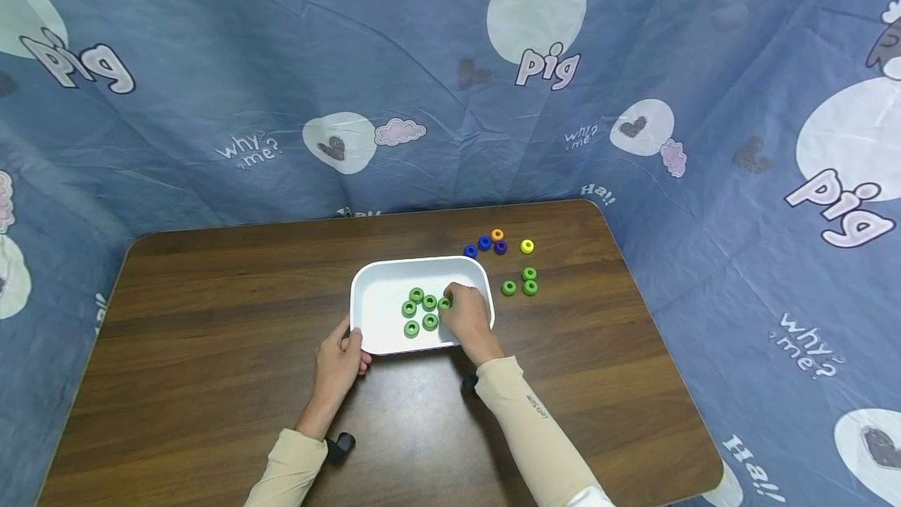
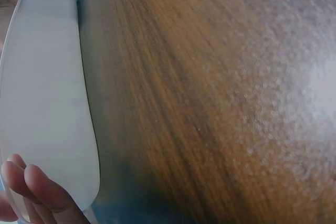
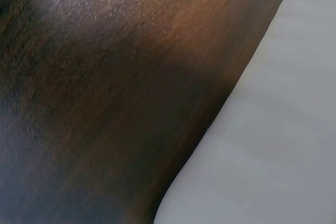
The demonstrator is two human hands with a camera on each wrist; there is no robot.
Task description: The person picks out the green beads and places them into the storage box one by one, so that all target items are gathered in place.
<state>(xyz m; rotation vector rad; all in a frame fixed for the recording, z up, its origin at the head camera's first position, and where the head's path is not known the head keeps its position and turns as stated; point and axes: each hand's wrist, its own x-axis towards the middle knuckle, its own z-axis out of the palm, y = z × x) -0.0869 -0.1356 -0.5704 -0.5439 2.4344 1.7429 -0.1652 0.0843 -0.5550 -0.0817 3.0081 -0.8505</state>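
A shallow white tray [image 1: 380,288] lies on the table with several green ring-shaped beads [image 1: 430,321] spread over its floor. At its near left corner, my left hand [image 1: 338,362] grips the rim, thumb on top. The left wrist view shows curled fingers [image 2: 50,187] against the outer wall of the tray [image 2: 52,98]. Inside the tray, toward its right end, my right hand [image 1: 466,315] pinches a green bead [image 1: 443,303] between thumb and fingers. Only the tray's side wall [image 3: 262,156] and tabletop show in the right wrist view; the hand is out of that frame.
Right of the tray sit three green beads [image 1: 529,288]. Behind its right corner lie blue beads [image 1: 484,242], an orange bead [image 1: 497,235], a dark purple bead [image 1: 500,247] and a yellow bead [image 1: 527,246]. A patterned blue curtain [image 1: 422,84] hangs around the brown wooden table [image 1: 211,319].
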